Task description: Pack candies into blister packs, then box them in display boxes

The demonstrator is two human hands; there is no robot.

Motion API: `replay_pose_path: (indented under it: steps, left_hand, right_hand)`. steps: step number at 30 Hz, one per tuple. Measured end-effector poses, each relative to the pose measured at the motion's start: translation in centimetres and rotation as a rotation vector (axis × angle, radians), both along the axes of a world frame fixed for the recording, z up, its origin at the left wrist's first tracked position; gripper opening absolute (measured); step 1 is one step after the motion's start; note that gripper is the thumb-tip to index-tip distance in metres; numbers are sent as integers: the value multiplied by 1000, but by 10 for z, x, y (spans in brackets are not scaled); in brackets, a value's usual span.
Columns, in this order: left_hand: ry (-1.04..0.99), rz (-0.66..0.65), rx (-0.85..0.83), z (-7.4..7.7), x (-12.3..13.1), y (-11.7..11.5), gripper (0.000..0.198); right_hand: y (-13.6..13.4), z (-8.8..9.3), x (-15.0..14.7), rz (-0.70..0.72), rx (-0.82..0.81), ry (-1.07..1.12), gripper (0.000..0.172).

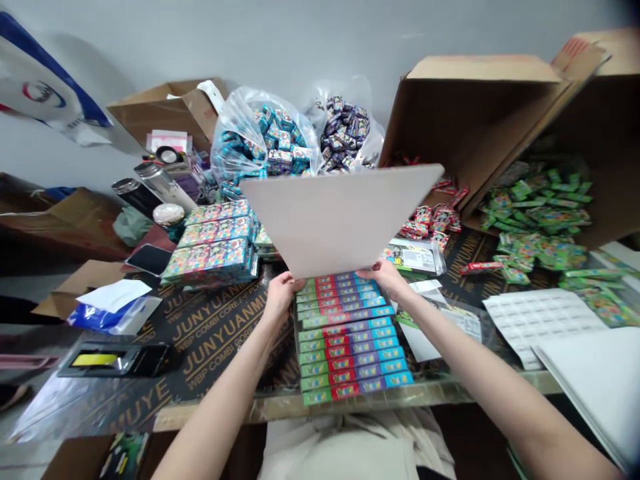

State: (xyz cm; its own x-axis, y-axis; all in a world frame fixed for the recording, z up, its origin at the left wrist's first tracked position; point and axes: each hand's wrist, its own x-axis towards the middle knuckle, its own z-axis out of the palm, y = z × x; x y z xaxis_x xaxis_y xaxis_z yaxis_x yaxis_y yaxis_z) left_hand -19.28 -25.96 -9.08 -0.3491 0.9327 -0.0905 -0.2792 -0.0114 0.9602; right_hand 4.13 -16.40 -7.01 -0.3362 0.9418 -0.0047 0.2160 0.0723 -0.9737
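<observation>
Both hands are at the far end of a box filled with rows of small green, red, purple and blue packs [355, 353]. A white board [345, 223], an open lid or a sheet, stands tilted up at that end. My left hand [283, 293] pinches its lower left corner. At the lower right corner, my right hand [385, 277] has its fingers closed on the same board. Whether the board is joined to the box cannot be made out.
Stacked wrapped boxes [213, 247] stand at the left, with bags of blue packs [280, 137] and purple packs [345, 130] behind. Cartons [470, 100] with red and green packs, and label sheets [545, 320], lie to the right. A tape dispenser [115, 360] is front left.
</observation>
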Motion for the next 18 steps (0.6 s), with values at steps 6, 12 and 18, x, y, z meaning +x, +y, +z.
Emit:
replay_pose_path:
  steps: [6,12,18]
  left_hand:
    - [1052,146,158,4,19,-75,53]
    - [1556,-384,304,14,25,-104,65]
    - [822,-114,185,2,9,-88,58]
  right_hand:
    - [-70,4,36,-229,729,-447,59]
    - [-125,7,24,448,891,-852,58]
    - [-94,-6,38,-6,650,-436,60]
